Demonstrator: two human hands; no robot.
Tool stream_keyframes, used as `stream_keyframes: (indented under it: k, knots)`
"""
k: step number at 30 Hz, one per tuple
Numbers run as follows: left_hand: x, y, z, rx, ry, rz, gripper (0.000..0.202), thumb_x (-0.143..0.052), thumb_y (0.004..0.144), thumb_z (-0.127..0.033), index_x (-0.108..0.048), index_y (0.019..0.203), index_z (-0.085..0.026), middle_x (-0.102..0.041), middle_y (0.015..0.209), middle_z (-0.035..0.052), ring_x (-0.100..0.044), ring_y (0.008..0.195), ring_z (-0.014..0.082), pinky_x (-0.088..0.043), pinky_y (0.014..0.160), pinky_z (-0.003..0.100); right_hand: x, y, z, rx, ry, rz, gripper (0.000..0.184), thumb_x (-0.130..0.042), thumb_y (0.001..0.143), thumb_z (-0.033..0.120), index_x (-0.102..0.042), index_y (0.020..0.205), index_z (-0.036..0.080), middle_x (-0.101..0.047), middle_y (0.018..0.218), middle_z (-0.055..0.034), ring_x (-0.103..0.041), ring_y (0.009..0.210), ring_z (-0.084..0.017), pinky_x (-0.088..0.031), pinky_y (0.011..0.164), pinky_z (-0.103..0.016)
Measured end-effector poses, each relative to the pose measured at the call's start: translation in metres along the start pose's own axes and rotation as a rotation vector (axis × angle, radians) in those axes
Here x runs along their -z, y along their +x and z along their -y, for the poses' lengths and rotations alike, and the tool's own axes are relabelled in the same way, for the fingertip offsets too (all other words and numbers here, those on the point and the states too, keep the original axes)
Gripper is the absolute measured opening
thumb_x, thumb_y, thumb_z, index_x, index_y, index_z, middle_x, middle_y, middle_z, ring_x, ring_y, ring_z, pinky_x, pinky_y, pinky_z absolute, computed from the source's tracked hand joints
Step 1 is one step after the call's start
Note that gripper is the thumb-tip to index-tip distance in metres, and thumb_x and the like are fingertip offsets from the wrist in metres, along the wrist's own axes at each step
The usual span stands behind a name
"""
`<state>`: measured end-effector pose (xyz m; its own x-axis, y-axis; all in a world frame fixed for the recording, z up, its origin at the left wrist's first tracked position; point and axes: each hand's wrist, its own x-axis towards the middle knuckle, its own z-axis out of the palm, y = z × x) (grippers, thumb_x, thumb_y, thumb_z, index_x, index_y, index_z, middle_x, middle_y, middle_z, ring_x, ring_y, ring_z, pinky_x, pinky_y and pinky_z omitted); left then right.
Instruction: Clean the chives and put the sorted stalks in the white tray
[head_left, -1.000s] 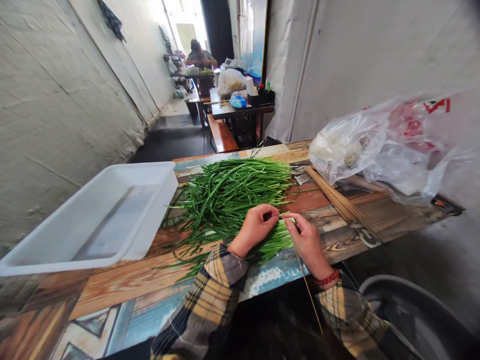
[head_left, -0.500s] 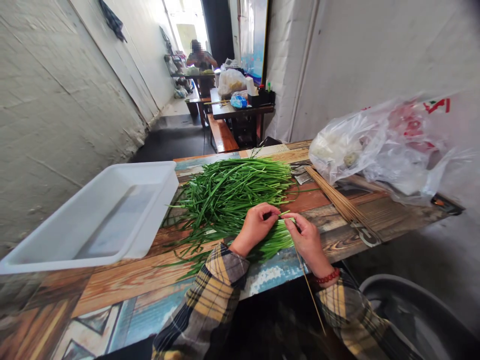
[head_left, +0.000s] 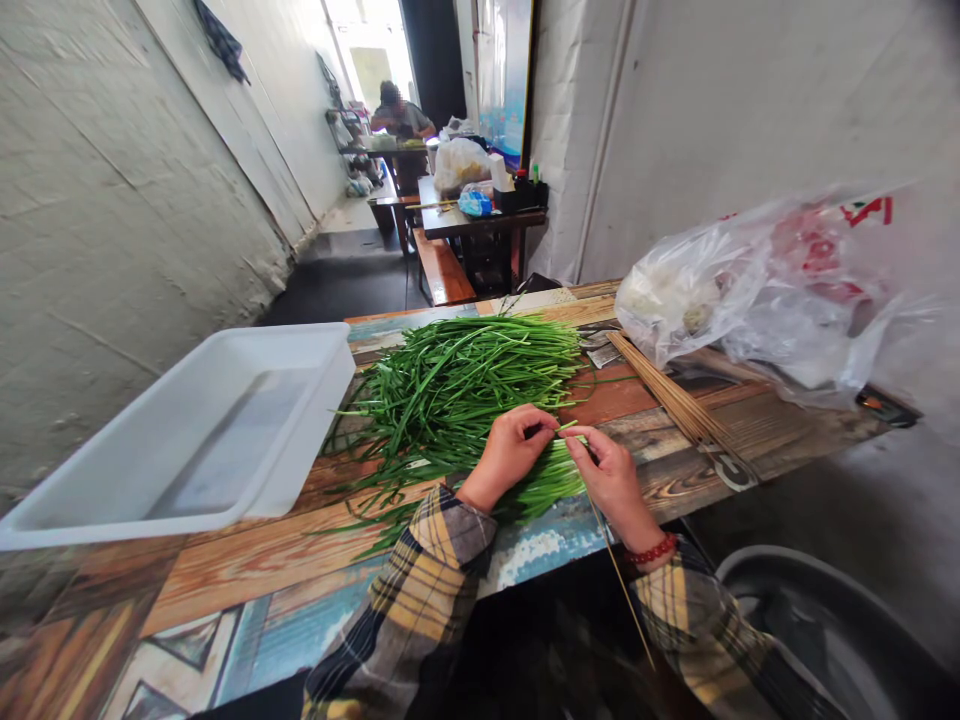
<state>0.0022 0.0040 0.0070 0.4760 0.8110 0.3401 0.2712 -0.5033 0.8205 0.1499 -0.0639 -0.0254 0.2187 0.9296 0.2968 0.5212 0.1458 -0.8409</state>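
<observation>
A big heap of green chives point(head_left: 465, 385) lies across the painted wooden table point(head_left: 247, 570). My left hand point(head_left: 510, 452) is closed on a small bunch of chive ends point(head_left: 555, 475) near the table's front edge. My right hand point(head_left: 611, 478) pinches a thin bamboo skewer point(head_left: 619, 575) whose tip meets the chive ends at my left fingers; its long end slants down past the table edge. The two hands almost touch.
A white plastic tub point(head_left: 202, 430) sits at the left. A bundle of bamboo skewers point(head_left: 675, 405) and a clear plastic bag point(head_left: 780, 290) lie at the right. A dark basin point(head_left: 825, 630) stands low right. Far back, another person point(head_left: 401, 110) sits among tables.
Almost nothing moved. Both hands stay together on the chive ends and the skewer, with only slight finger shifts.
</observation>
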Motion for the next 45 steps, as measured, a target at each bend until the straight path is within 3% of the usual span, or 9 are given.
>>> stream_keyframes:
  k: [6, 13, 20, 35, 41, 45]
  knots:
    - [-0.001, 0.0, 0.001, -0.021, 0.001, 0.009, 0.012, -0.057, 0.078, -0.011, -0.068, 0.076, -0.016, -0.066, 0.076, 0.0025, -0.06, 0.074, 0.0133, -0.046, 0.071, 0.024, -0.001, 0.0, -0.002, -0.01, -0.002, -0.014, 0.033, -0.047, 0.088, 0.044, -0.066, 0.094, 0.018, -0.068, 0.076, -0.0037, -0.059, 0.064, -0.017, -0.044, 0.061, -0.026]
    - [0.0, -0.001, 0.001, -0.016, 0.0, 0.004, 0.013, -0.056, 0.077, -0.01, -0.068, 0.076, -0.015, -0.066, 0.076, 0.0026, -0.059, 0.073, 0.0133, -0.045, 0.07, 0.024, 0.0, -0.002, 0.0, -0.021, -0.023, -0.035, 0.047, -0.048, 0.089, 0.04, -0.05, 0.13, 0.018, -0.045, 0.057, 0.0053, -0.043, 0.05, -0.014, -0.035, 0.052, -0.026]
    - [0.001, -0.001, 0.002, -0.028, -0.009, 0.031, 0.015, -0.055, 0.078, -0.009, -0.068, 0.075, -0.016, -0.065, 0.075, 0.0026, -0.06, 0.075, 0.0135, -0.046, 0.072, 0.025, 0.001, -0.002, 0.003, 0.015, -0.05, -0.069, 0.034, -0.049, 0.087, 0.039, -0.059, 0.113, 0.019, -0.037, 0.058, 0.0059, -0.041, 0.052, -0.013, -0.033, 0.052, -0.026]
    - [0.006, -0.002, 0.0, -0.06, -0.025, 0.089, 0.024, -0.047, 0.078, -0.002, -0.068, 0.077, -0.015, -0.065, 0.078, 0.0028, -0.06, 0.077, 0.0132, -0.047, 0.075, 0.025, -0.004, -0.002, -0.003, -0.009, -0.052, -0.092, 0.025, -0.05, 0.086, 0.042, -0.057, 0.096, 0.019, -0.045, 0.06, 0.0053, -0.044, 0.053, -0.013, -0.034, 0.053, -0.025]
    - [0.015, 0.005, 0.003, 0.0, 0.07, -0.182, 0.023, -0.047, 0.083, -0.007, -0.068, 0.083, -0.016, -0.066, 0.08, 0.0036, -0.061, 0.078, 0.0139, -0.048, 0.075, 0.026, -0.004, -0.002, -0.005, -0.003, -0.003, -0.06, 0.028, -0.042, 0.091, 0.042, -0.056, 0.099, 0.019, -0.06, 0.073, -0.0008, -0.055, 0.062, -0.015, -0.04, 0.059, -0.026]
    - [0.012, 0.011, 0.012, -0.081, 0.242, -0.164, 0.019, -0.05, 0.085, -0.011, -0.068, 0.088, -0.017, -0.066, 0.087, 0.0049, -0.06, 0.084, 0.0157, -0.047, 0.078, 0.028, -0.003, -0.002, -0.004, 0.005, -0.012, -0.061, 0.028, -0.04, 0.093, 0.04, -0.055, 0.1, 0.018, -0.062, 0.076, -0.0015, -0.056, 0.062, -0.015, -0.041, 0.06, -0.026]
